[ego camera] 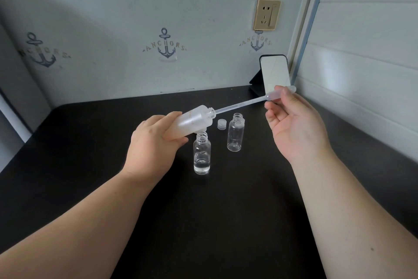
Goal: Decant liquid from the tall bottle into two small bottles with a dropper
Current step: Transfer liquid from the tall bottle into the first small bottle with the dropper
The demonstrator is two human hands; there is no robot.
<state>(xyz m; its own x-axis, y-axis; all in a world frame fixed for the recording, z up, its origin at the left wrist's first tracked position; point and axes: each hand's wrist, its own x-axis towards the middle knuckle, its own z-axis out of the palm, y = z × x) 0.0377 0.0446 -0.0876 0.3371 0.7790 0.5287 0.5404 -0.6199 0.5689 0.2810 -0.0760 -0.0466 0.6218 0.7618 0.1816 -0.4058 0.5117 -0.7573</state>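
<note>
My left hand (pixel 151 143) grips the tall frosted bottle (pixel 194 120), tilted with its open neck pointing up and to the right. My right hand (pixel 291 125) pinches the bulb of a clear plastic dropper (pixel 244 103), whose thin stem runs into the tall bottle's neck. Below the tilted bottle stands a small clear bottle (pixel 202 157), uncapped, with a little liquid at its bottom. A second small clear bottle (pixel 236 132) stands uncapped to the right and looks empty. Both rest on the black table (pixel 90 165).
A small clear cap (pixel 222 124) lies between the tall bottle's neck and the second small bottle. A phone (pixel 274 74) leans on a stand at the table's back right corner. Walls close the back and right sides; a socket (pixel 267 14) is on the back wall.
</note>
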